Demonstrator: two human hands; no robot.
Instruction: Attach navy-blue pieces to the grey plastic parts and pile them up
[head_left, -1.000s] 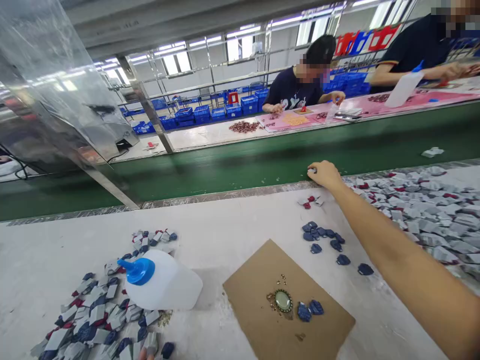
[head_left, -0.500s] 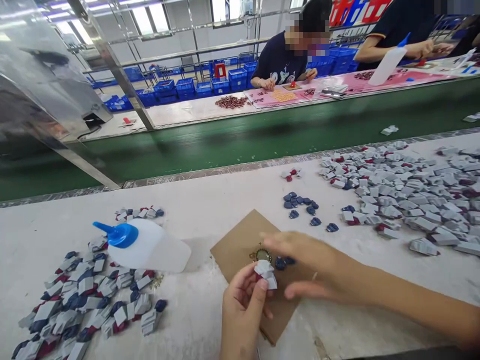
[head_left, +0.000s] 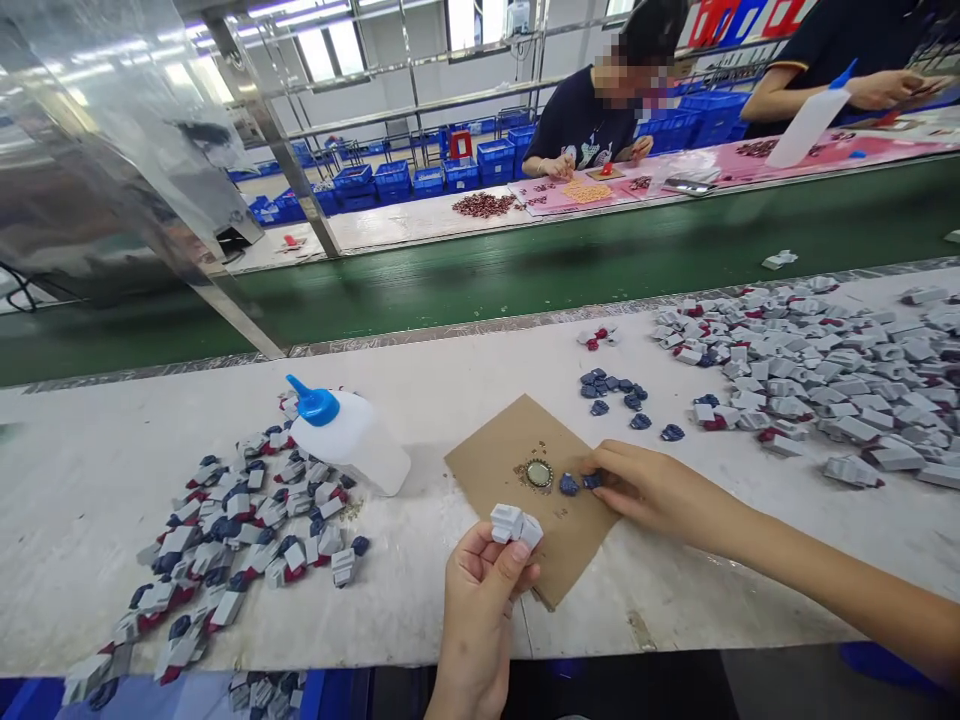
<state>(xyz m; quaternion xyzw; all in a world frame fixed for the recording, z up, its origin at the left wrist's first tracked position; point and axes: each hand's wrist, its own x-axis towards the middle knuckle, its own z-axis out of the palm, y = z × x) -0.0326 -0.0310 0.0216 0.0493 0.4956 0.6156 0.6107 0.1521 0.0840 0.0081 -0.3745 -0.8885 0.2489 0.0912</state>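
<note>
My left hand pinches a small light-grey moulded piece between thumb and fingers, over the near edge of a brown cardboard square. On the card lies a round bottle cap, open side up, with brown crumbs around it. Just right of it sits a dark-blue piece. My right hand has its thumb and fingertips closed on another dark-blue piece at the card's right side. Whether that piece still touches the card, I cannot tell.
A white squeeze bottle with blue nozzle leans beside a pile of grey, blue and red pieces. Loose blue pieces and a large grey heap lie right. Beyond a green belt, two people work at another table.
My right hand has come down from above the card and closed on a dark-blue piece. My left hand still holds the grey piece, now turned. The camera view has shifted.
</note>
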